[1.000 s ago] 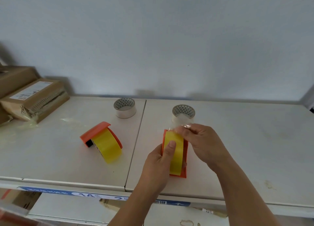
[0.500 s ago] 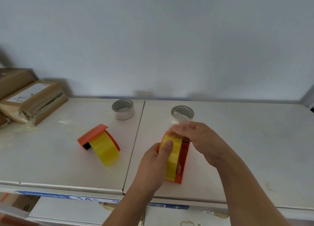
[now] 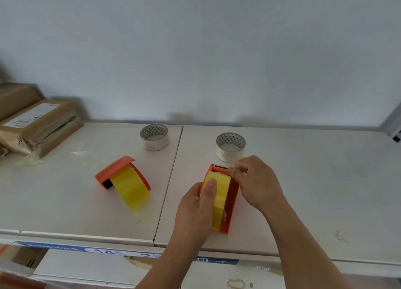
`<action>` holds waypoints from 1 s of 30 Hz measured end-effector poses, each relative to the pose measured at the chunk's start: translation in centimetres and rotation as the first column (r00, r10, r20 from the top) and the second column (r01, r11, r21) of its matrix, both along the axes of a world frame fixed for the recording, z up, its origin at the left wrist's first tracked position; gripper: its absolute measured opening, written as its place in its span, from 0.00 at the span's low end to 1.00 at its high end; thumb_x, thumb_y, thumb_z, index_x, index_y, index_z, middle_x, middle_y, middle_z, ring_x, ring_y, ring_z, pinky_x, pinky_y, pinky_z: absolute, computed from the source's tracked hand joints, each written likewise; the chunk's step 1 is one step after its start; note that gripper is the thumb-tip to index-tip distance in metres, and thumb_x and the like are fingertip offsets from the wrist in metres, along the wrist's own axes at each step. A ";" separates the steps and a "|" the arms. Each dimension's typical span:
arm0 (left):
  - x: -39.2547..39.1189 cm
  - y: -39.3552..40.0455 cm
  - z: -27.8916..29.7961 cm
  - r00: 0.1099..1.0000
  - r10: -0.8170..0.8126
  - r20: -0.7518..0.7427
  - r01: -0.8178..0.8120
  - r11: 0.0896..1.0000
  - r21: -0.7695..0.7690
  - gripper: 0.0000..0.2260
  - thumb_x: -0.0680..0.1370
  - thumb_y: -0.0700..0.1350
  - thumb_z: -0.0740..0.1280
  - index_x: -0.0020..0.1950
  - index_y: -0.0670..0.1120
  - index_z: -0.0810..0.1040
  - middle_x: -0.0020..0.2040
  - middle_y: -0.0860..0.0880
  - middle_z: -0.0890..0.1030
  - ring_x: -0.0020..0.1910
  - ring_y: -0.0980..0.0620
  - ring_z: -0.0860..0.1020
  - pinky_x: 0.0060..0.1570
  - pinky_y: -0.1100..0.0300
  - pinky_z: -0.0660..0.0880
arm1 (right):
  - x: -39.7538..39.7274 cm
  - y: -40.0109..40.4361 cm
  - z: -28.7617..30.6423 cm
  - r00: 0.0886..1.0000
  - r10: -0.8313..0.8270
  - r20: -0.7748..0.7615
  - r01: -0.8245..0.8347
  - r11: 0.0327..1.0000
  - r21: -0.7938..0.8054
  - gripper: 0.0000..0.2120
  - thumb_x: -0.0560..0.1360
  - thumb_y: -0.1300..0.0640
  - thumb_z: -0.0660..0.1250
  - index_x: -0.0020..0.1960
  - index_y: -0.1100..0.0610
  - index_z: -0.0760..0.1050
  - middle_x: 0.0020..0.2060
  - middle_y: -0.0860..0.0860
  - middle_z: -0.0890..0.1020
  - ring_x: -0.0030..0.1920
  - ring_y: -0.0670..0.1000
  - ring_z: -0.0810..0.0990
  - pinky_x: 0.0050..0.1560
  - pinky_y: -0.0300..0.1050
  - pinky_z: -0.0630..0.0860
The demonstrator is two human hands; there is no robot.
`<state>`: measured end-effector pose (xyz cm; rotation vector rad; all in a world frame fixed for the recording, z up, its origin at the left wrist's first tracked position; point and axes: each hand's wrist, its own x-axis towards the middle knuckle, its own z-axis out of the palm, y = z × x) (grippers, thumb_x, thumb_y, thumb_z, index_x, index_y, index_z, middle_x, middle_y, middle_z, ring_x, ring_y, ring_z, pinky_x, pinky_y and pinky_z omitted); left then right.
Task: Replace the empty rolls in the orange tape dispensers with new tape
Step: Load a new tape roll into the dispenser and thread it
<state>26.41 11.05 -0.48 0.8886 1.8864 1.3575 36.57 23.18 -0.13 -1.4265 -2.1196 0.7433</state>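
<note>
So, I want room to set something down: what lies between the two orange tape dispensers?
Nothing; the head view shows bare shelf with a panel seam between the free dispenser and the held dispenser.

- You see cardboard boxes (image 3: 36,126) stacked at the far left of the white shelf (image 3: 314,180), against the pale wall (image 3: 195,50).
- A blue label strip (image 3: 108,250) runs along the shelf's front edge.

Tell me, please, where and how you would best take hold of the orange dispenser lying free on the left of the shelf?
Probably grip the orange dispenser across its flat orange side walls near the curved top cover, coming from above. It lies tilted, with the yellow roll bulging out front and below, so the walls look like the firm faces. Avoid squeezing the tape.
</note>
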 end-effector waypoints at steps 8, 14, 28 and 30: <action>0.3 0.1 -0.2 0.999 0.040 0.022 -0.041 0.999 0.033 0.24 0.73 0.65 0.52 0.49 0.49 0.77 0.37 0.53 0.80 0.31 0.63 0.80 0.26 0.73 0.72 | 0.5 0.3 -0.2 1.000 0.012 -0.029 -0.014 0.997 -0.072 0.08 0.77 0.51 0.67 0.47 0.57 0.79 0.48 0.50 0.80 0.48 0.51 0.79 0.45 0.45 0.73; 0.1 0.1 -0.4 0.999 0.035 0.037 -0.036 0.999 0.037 0.29 0.69 0.68 0.51 0.52 0.49 0.78 0.39 0.52 0.81 0.33 0.57 0.81 0.29 0.71 0.73 | 1.0 0.9 -1.0 0.984 0.017 -0.177 -0.059 0.971 -0.233 0.05 0.77 0.52 0.68 0.52 0.52 0.79 0.51 0.46 0.82 0.54 0.46 0.79 0.52 0.43 0.72; -0.3 0.5 -0.5 0.997 0.007 0.077 -0.012 0.997 0.070 0.18 0.77 0.61 0.56 0.47 0.50 0.78 0.36 0.51 0.81 0.29 0.63 0.80 0.27 0.74 0.73 | -0.4 2.9 -0.9 0.992 0.029 -0.124 -0.050 0.984 -0.169 0.06 0.73 0.51 0.72 0.39 0.51 0.79 0.38 0.46 0.84 0.41 0.49 0.82 0.44 0.47 0.76; -0.3 0.4 -0.3 0.996 -0.011 0.087 0.004 0.997 0.073 0.18 0.77 0.61 0.55 0.47 0.50 0.78 0.37 0.51 0.81 0.29 0.65 0.80 0.27 0.74 0.73 | -0.6 3.4 -1.0 0.995 0.023 -0.102 -0.039 0.986 -0.164 0.07 0.72 0.48 0.72 0.38 0.50 0.79 0.38 0.46 0.84 0.41 0.49 0.82 0.44 0.49 0.77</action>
